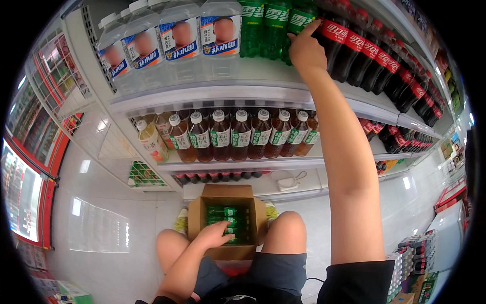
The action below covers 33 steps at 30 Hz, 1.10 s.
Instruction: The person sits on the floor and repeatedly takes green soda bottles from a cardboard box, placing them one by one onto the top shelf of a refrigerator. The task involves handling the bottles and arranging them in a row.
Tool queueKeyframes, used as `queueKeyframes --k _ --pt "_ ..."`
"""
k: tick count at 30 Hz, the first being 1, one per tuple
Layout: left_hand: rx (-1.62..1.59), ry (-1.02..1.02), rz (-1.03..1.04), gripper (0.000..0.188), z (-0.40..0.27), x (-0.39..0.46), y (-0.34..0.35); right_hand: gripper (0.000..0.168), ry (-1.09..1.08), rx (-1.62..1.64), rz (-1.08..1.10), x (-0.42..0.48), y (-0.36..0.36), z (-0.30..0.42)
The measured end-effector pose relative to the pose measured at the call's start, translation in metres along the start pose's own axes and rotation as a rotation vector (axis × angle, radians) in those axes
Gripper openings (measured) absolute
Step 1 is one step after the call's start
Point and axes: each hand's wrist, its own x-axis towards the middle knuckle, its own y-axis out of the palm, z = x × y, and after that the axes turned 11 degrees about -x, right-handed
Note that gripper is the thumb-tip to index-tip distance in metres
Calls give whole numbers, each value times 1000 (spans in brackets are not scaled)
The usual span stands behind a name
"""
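Note:
My right hand is raised to the upper shelf, its fingers at the nearest green Sprite bottle, beside a row of Coca-Cola bottles. Whether it grips the bottle or only touches it cannot be told. Low down, my left hand reaches into an open cardboard box between my knees. Its fingers rest over green bottles lying in the box; a firm hold does not show. More Sprite bottles stand left of my right hand.
Large clear bottles stand at the upper shelf's left. Tea bottles line the shelf below. A white object with a cord lies on the bottom shelf. A wire rack stands left; packed bottles are at the lower right.

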Motion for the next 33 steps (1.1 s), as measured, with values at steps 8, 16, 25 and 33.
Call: queueKeyframes --k 8,16,25,33 --pt "37 12 11 61 11 4 6 80 11 -38 67 5 -2 2" --pt "27 -31 59 61 4 5 7 79 24 -147 82 10 20 -1" --pt "66 -54 95 61 3 6 8 78 39 -198 -51 13 27 -1" --pt "68 -81 95 62 -3 4 7 76 48 -177 8 14 23 -3"
